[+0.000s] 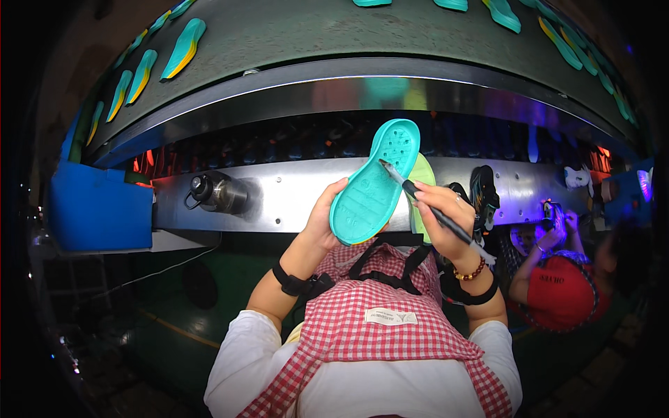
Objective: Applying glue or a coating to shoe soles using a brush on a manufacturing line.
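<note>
A turquoise shoe sole [369, 191] is held up in front of me, its hollow inner face showing a patch of small holes at the far end. My left hand [323, 212] grips its left edge near the wide end. In my right hand [446, 219] is a dark-handled brush [446, 221], with its tip touching the inside of the sole near the narrow middle. A pale yellow-green sole [420, 182] shows partly behind the turquoise one and my right hand; how it is supported is hidden.
Beyond a metal rail [279, 90], a dark conveyor belt [293, 35] carries several turquoise-and-yellow soles [185, 49]. On the steel ledge [293, 184] stand a dark bottle [219, 193] and black shoes [483, 195]. A blue box [104, 205] is left; a co-worker in a red cap [561, 292] sits right.
</note>
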`<act>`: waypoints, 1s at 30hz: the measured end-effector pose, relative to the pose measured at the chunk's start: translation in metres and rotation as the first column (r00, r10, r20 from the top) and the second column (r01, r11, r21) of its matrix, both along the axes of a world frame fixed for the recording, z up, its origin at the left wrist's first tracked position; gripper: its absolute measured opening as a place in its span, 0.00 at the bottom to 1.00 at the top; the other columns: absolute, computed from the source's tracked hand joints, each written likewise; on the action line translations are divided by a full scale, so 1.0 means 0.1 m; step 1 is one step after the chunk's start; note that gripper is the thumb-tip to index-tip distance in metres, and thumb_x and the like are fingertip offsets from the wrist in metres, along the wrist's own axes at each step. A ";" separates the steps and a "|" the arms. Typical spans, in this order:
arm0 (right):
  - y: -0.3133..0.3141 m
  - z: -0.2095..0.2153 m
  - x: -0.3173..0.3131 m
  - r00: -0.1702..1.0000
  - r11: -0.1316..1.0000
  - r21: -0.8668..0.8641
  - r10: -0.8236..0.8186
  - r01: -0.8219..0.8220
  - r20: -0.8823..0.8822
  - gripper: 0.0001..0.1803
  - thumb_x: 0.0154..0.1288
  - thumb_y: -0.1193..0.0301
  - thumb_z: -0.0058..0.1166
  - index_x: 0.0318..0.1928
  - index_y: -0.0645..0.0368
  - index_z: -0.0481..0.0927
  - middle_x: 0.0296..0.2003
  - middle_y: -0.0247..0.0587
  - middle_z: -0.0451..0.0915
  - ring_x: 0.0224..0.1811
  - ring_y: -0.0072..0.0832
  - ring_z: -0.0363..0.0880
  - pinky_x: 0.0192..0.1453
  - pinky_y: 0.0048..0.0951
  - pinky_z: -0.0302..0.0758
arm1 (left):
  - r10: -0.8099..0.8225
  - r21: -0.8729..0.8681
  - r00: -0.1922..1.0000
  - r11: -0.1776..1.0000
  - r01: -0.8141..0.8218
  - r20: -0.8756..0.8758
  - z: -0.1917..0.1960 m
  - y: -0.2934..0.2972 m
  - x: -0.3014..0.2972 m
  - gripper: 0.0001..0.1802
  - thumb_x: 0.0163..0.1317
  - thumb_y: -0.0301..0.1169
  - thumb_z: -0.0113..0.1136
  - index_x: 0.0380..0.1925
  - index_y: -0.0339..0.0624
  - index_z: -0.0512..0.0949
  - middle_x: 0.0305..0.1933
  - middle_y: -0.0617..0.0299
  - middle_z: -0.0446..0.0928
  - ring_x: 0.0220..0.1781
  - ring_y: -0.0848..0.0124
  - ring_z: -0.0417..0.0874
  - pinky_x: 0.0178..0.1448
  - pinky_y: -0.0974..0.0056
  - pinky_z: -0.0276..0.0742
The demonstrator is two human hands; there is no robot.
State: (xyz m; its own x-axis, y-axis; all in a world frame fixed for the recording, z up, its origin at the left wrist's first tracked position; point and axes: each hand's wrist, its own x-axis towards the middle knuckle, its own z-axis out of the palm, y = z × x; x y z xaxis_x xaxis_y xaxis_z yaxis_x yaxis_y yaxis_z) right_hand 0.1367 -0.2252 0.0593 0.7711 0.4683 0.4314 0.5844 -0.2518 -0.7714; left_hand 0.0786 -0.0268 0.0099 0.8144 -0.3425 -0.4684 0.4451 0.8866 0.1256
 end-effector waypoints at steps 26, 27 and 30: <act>-0.13 0.08 -0.16 0.866 0.958 0.208 0.272 -0.200 -0.420 0.10 0.51 0.80 0.55 0.37 0.66 0.79 0.33 0.47 0.80 0.34 0.27 0.80 0.38 0.24 0.76 | 0.033 -0.041 0.999 0.999 -0.032 0.024 -0.05 0.02 0.02 0.27 0.60 0.42 0.38 0.54 0.35 0.63 0.51 0.46 0.71 0.49 0.54 0.75 0.53 0.47 0.70; -0.11 0.05 -0.16 0.866 0.958 0.208 0.272 -0.200 -0.419 0.10 0.51 0.80 0.55 0.37 0.66 0.79 0.33 0.47 0.80 0.34 0.27 0.80 0.38 0.24 0.76 | 0.058 -0.019 0.998 0.998 -0.058 -0.011 -0.06 0.01 0.01 0.26 0.60 0.41 0.38 0.54 0.35 0.64 0.50 0.46 0.71 0.49 0.56 0.76 0.54 0.50 0.70; 0.02 -0.02 -0.17 0.812 0.979 0.113 0.204 -0.170 -0.547 0.07 0.51 0.78 0.55 0.34 0.64 0.79 0.34 0.45 0.81 0.33 0.27 0.80 0.37 0.23 0.74 | 0.047 0.030 0.997 0.998 -0.049 0.062 -0.06 0.01 0.02 0.25 0.60 0.40 0.39 0.53 0.35 0.64 0.48 0.47 0.73 0.48 0.58 0.76 0.54 0.54 0.71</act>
